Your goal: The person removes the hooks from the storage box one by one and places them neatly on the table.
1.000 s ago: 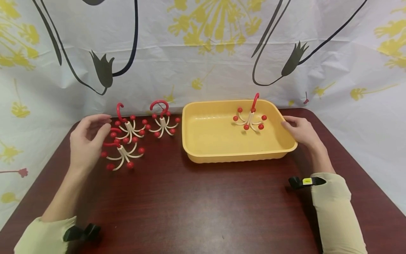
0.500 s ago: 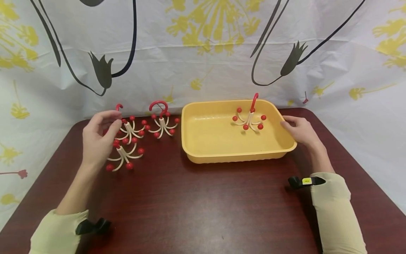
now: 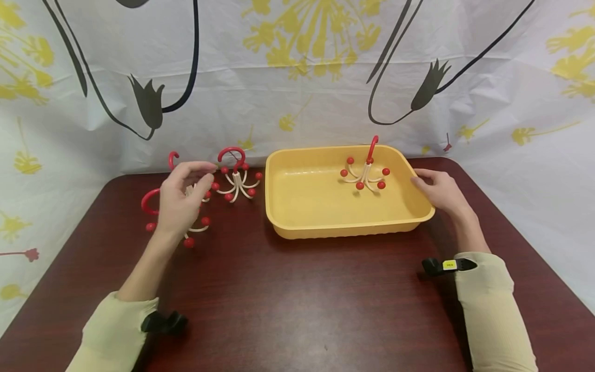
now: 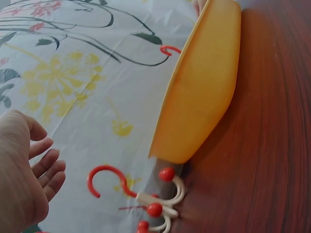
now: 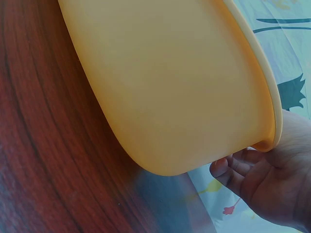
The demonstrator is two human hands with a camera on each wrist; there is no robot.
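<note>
- Left hand (image 3: 181,199), left of centre; fingers parted, holding nothing; beside red-hooked hanger (image 3: 237,180)
- Clustered hangers (image 3: 149,202), left, partly hidden; spread arms could catch the sleeve (image 3: 118,323) and topple
- Yellow tub (image 3: 339,232), right of centre, one hooked piece (image 3: 367,172) inside; right hand (image 3: 441,192) grips its rim; an uneven pull could tip it

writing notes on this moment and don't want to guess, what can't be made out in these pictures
Head: much of the near hanger and the far hanger, hidden by the left grip.
Left wrist: most of the rightmost hanger, hidden by the wall of the yellow tray.
Left wrist: what the red sliver belongs to, cut off by the bottom edge.
Right wrist: the inside of the tray, hidden by its own wall.
</note>
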